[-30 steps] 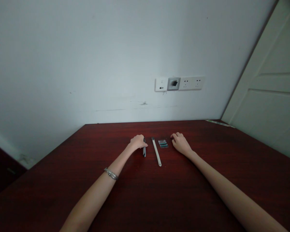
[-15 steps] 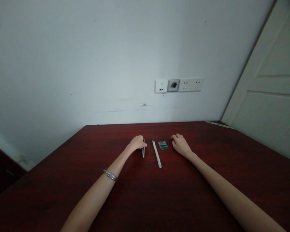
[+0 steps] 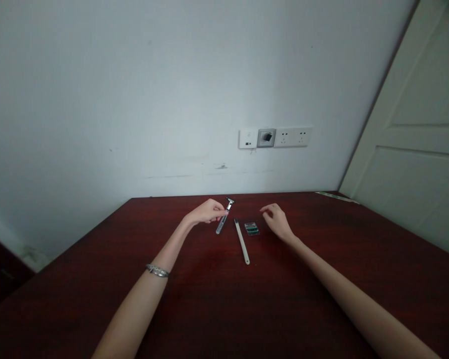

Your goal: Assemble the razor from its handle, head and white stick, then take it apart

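Note:
My left hand (image 3: 210,211) pinches a razor (image 3: 223,218) by its handle between thumb and fingers. The razor's silver head points up toward the wall and its clear-and-dark handle slants down to the left. To the right of it lies a slim white stick (image 3: 242,244) with a dark far end and a small hole near its close end, perhaps a toothbrush. Beside that is a small clear case (image 3: 252,229) with dark green strips inside, which looks like razor blades. My right hand (image 3: 277,219) holds nothing, right of the case, its fingers loosely bent and apart.
The dark red wooden table (image 3: 224,309) runs back to a white wall. A thin pale strip (image 3: 336,197) lies at the table's far right edge. Above the table are wall sockets (image 3: 292,137) and a dark plug (image 3: 267,137). A white door (image 3: 422,129) stands at the right.
My left hand has lifted and turned the razor, so its head now shows, tilted to the upper right. My right hand has risen slightly and its fingers have spread a little.

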The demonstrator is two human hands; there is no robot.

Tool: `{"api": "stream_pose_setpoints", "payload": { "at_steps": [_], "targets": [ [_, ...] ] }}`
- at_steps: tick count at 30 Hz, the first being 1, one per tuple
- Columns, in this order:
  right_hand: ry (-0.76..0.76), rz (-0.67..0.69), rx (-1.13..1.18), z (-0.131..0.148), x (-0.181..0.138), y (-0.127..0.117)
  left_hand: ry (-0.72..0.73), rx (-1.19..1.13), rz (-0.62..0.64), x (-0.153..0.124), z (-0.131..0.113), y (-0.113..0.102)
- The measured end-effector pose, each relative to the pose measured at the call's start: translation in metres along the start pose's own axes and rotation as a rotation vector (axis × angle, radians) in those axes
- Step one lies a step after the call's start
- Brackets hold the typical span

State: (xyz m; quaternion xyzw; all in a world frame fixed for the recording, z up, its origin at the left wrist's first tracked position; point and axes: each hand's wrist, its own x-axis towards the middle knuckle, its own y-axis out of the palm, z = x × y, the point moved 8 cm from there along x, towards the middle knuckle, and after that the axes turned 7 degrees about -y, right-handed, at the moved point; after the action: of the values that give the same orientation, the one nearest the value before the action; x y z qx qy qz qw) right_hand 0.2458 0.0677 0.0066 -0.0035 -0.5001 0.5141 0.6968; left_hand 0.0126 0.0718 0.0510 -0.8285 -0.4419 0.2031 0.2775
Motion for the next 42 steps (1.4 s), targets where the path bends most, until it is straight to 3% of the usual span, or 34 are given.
{"api": "stream_pose_setpoints", "payload": {
  "at_steps": [4,9,16,19,26,35,39,42],
  "targets": [
    [0.080,-0.030,0.290,0.028,0.010,0.005,0.044,-0.074,0.017,-0.001,-0.007,0.002],
    [0.239,0.090,0.623,0.064,0.008,0.025,0.092,-0.135,0.031,-0.001,-0.014,0.007],
    [0.188,0.149,0.664,0.095,0.005,0.028,0.111,-0.149,0.043,0.002,-0.016,0.015],
    [0.125,0.134,0.626,0.100,0.005,0.027,0.110,-0.139,0.038,0.003,-0.016,0.017],
    [0.186,0.109,0.675,0.098,0.005,0.029,0.094,-0.123,0.019,0.002,-0.018,0.019],
    [0.039,0.057,0.554,0.100,0.009,0.021,0.111,-0.119,0.039,0.002,-0.019,0.022],
    [0.099,0.082,0.638,0.102,0.008,0.024,0.078,-0.084,0.077,-0.002,-0.014,0.013],
    [0.250,0.137,0.817,0.101,0.003,0.033,0.047,-0.140,-0.010,-0.003,-0.002,-0.010]
  ]
}}
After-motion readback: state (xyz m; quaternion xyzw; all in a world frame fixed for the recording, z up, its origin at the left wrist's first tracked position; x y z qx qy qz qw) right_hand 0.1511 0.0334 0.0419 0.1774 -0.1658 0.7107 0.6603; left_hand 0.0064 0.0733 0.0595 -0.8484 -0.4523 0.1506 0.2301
